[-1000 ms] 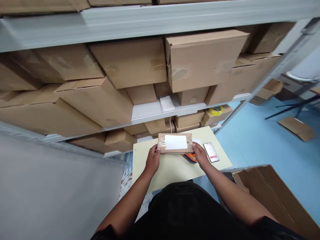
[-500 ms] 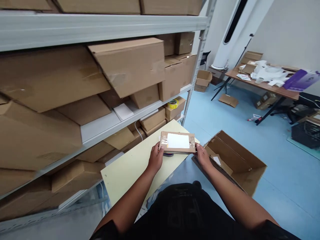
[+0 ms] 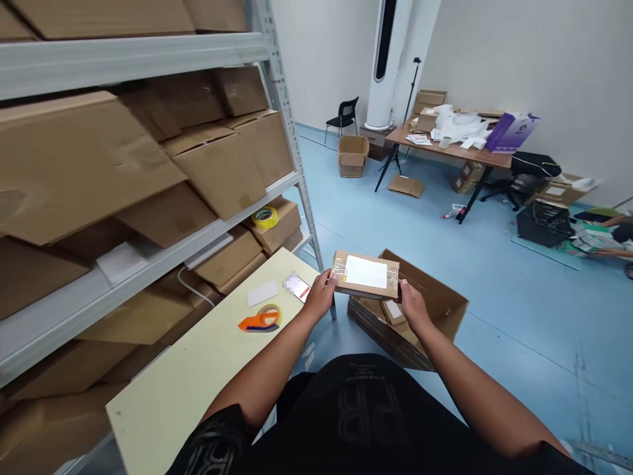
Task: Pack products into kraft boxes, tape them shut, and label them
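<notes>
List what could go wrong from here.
The small box is gripped only at its ends by the left hand and right hand, so it might drop if one slips. It appears over the open carton, where a fall could strike the labelled package inside. The phone lies near the table's edge and could be knocked off.

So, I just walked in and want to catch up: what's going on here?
A person holds a taped, labelled carton by its ends, left hand on one, right hand on the other. Behind it in view stands a large open box with a smaller labelled carton inside. An orange tape dispenser and a phone lie on the table.
</notes>
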`<state>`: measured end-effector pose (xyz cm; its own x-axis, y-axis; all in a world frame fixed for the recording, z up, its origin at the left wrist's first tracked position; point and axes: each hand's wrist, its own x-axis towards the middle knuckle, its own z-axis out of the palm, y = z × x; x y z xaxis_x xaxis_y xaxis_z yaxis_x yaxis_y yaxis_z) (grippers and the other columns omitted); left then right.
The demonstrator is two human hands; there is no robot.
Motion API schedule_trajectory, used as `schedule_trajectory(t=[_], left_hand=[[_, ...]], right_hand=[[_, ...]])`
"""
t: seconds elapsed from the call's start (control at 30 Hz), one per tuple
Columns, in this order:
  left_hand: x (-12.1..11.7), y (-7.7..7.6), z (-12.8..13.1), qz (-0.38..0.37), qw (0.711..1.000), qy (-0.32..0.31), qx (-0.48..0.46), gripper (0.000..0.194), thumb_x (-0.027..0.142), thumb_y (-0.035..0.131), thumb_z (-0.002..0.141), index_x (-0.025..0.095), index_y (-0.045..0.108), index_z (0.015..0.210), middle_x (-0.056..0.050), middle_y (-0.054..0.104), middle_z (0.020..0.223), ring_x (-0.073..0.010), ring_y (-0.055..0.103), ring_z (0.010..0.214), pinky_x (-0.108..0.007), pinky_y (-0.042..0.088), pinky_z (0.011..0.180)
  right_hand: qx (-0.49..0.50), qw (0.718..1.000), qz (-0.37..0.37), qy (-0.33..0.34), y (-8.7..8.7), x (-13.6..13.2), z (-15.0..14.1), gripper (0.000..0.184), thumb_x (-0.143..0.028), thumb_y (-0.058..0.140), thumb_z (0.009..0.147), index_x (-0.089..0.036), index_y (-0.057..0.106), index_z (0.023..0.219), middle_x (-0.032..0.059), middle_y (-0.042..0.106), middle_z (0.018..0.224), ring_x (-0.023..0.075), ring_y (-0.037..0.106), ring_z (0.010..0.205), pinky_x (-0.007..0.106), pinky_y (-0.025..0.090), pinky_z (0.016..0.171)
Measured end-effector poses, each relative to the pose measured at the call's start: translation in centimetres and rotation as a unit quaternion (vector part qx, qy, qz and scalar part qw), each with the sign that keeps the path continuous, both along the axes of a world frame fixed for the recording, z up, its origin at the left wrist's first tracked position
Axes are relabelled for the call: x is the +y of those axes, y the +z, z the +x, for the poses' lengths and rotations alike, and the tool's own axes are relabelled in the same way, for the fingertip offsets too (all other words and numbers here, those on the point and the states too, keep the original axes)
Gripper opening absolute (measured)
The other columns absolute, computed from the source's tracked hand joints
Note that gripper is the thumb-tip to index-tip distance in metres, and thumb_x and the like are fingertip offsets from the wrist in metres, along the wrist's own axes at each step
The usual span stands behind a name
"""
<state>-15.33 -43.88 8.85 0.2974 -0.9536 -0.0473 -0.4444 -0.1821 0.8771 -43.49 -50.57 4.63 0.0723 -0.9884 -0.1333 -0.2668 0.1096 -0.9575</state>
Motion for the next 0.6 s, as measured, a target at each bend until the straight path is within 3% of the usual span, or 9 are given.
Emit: schedule_trajectory(t=[0.13,0.27,0.43,0.6], left_hand=[[-4.8,-0.9,-4.3,0.02,0.999,-0.049,0.004,0.051,0.052,0.039,0.104,0.022,0.062,0.138,-0.009,0.066,0.139,-0.0264,0.058,0.131,-0.039,0.044,0.111],[-8.8,-2.1,-6.8,0.038,0.994,-0.102,0.004,0.048,0.051,0.04,0.104,0.022,0.065,0.133,-0.009,0.068,0.136,-0.0263,0.06,0.128,-0.038,0.046,0.107],[-13.5,-4.4,-8.2,0.059,0.983,-0.172,0.033,0.05,0.051,0.04,0.103,0.021,0.066,0.133,-0.009,0.069,0.135,-0.0269,0.061,0.126,-0.039,0.047,0.107],[-17.4,-6.7,-7.9,0.084,0.966,-0.227,0.089,0.054,0.056,0.042,0.101,0.019,0.065,0.133,-0.01,0.07,0.133,-0.0286,0.063,0.124,-0.041,0.047,0.107]], right_hand=[[0.039,0.998,0.006,-0.042,-1.0,-1.9,-5.0,0.075,-0.078,0.037,0.094,-0.018,0.078,0.114,0.0118,0.079,0.096,0.0325,0.073,0.09,0.039,0.058,0.076],[0.061,0.994,0.018,-0.086,-2.8,-2.4,-7.9,0.071,-0.077,0.037,0.094,-0.021,0.079,0.109,0.0092,0.08,0.09,0.032,0.073,0.089,0.039,0.057,0.077],[0.067,0.985,0.049,-0.153,-4.0,-2.9,-9.0,0.07,-0.076,0.042,0.092,-0.02,0.081,0.107,0.0113,0.08,0.103,0.0353,0.072,0.102,0.04,0.056,0.085],[0.095,0.973,0.093,-0.191,-4.7,-4.5,-8.3,0.069,-0.073,0.037,0.096,-0.02,0.077,0.116,0.011,0.076,0.123,0.035,0.067,0.119,0.041,0.051,0.099]])
